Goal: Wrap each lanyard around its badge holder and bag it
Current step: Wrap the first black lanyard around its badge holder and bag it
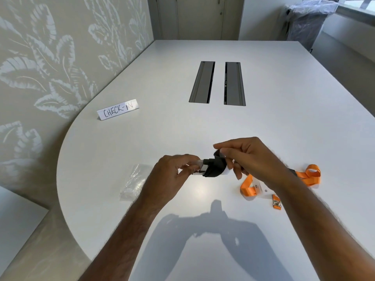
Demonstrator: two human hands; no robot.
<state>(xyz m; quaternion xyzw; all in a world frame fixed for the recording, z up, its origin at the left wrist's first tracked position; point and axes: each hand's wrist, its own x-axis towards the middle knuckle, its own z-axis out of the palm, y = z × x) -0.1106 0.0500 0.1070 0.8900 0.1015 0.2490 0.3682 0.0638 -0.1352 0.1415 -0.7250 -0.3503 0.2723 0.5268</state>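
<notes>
Black lanyard (215,167) half-wound on badge holder (199,167); left hand (174,171) pinched holder, right hand (245,157) gripped strap. Risk: slack loosens wrap. Bag (134,181) at 9 o'clock.

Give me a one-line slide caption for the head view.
Both hands, left hand and right hand, wind a black lanyard around its badge holder; orange lanyard waits on table.
</notes>
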